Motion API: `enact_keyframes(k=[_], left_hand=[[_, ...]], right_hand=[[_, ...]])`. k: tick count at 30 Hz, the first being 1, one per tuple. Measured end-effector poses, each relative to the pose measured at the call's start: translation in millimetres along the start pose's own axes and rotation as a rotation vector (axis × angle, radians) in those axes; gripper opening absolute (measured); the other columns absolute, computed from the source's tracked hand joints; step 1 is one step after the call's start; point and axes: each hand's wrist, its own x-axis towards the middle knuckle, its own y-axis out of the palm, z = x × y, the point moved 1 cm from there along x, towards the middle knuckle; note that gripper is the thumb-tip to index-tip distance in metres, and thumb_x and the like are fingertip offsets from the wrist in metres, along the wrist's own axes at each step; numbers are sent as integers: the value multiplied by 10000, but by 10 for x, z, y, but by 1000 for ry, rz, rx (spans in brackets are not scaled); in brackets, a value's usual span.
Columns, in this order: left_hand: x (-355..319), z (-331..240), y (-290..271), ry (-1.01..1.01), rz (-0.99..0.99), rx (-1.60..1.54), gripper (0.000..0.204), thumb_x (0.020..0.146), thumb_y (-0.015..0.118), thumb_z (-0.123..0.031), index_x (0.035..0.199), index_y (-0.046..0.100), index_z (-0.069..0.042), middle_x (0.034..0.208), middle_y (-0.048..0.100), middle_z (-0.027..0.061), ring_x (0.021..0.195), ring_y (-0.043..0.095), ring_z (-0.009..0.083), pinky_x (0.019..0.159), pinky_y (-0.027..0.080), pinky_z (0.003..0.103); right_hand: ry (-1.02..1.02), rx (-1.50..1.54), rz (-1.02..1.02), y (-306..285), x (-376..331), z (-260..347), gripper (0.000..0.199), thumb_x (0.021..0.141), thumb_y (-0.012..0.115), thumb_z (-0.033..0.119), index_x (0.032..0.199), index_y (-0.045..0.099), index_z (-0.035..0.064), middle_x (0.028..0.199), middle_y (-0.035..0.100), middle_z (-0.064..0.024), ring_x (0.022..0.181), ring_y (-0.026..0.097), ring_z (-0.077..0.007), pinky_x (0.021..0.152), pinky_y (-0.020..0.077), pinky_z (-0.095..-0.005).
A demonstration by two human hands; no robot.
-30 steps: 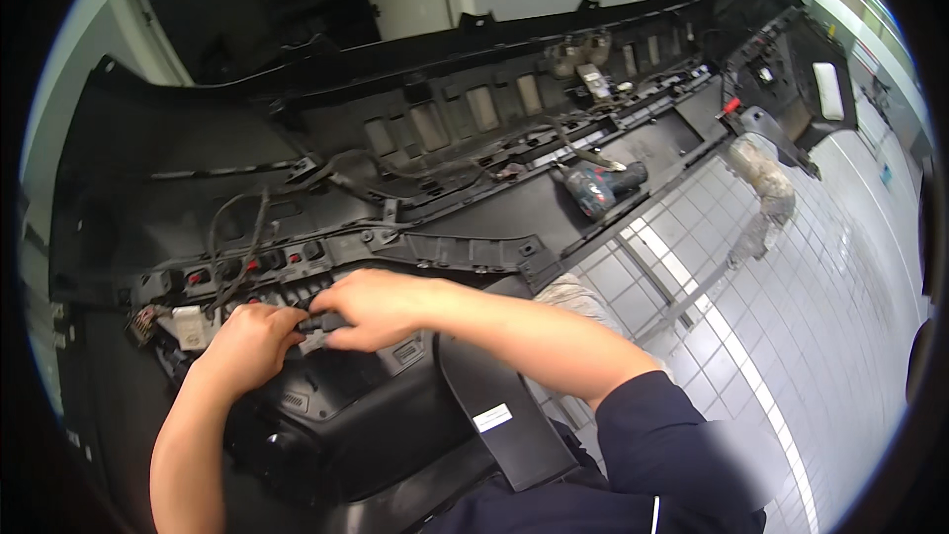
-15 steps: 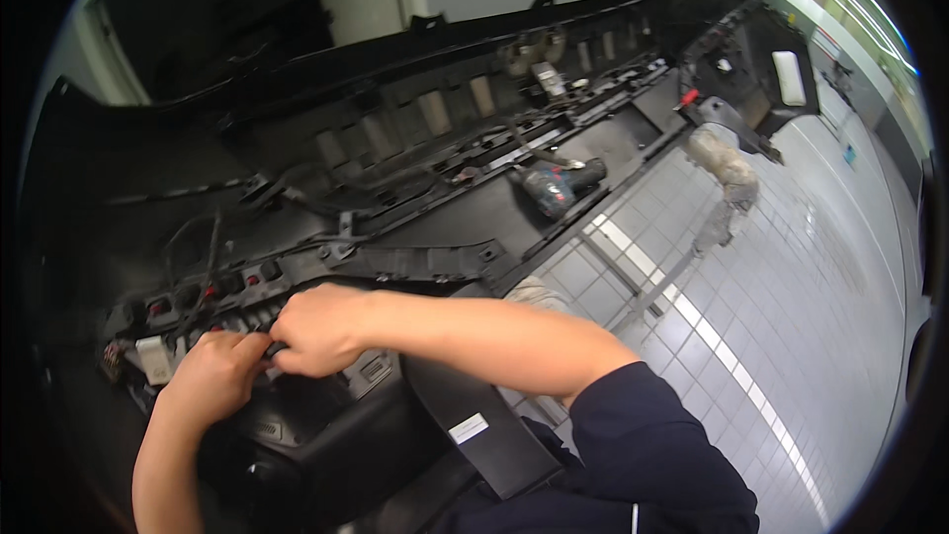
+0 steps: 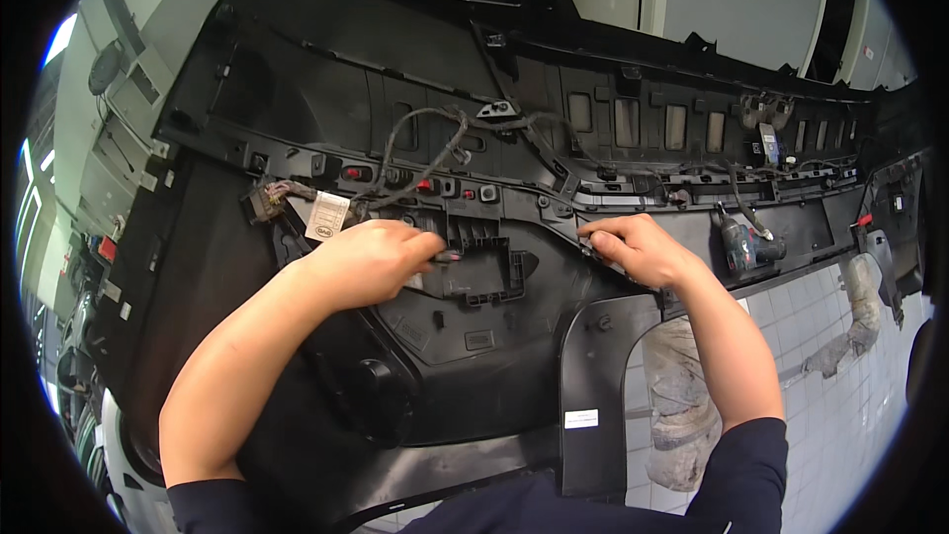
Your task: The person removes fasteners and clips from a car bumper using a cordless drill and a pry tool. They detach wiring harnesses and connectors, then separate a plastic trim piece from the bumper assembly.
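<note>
Bumper panel (image 3: 465, 376), one, two hands (image 3: 371, 259) (image 3: 633, 247), fingers seemingly pinched on its bracket (image 3: 484, 257) and edge.

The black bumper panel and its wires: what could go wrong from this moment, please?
1. The left hand pinches a small part at the ribbed bracket; its thin clips might snap if forced.
2. The loose wire harness hangs just above, so it could snag or get trapped.
3. The cordless drill lies on the panel's ledge near the right hand; a nudge may drop it.
</note>
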Motion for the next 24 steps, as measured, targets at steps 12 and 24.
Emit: enact_keyframes(k=[12,24], left_hand=[[-431,-237,-665,-203,-317,204,220,842,735,-78,1054,702,-27,1014,713,142,943,688,341,809,563,414],[-126,-671,-378,-23,-221,313,183,714,748,-72,870,653,-57,878,675,112,795,637,329,718,494,450]], right_hand=[[-36,-584,-426,569,5,-597,493,929,682,386,1313,624,81,1154,625,-144,1103,575,-317,990,415,-447],[-92,-647,-458,862,-50,-394,757,837,732,478,1449,485,108,1436,492,-148,1382,420,-323,1094,330,-619]])
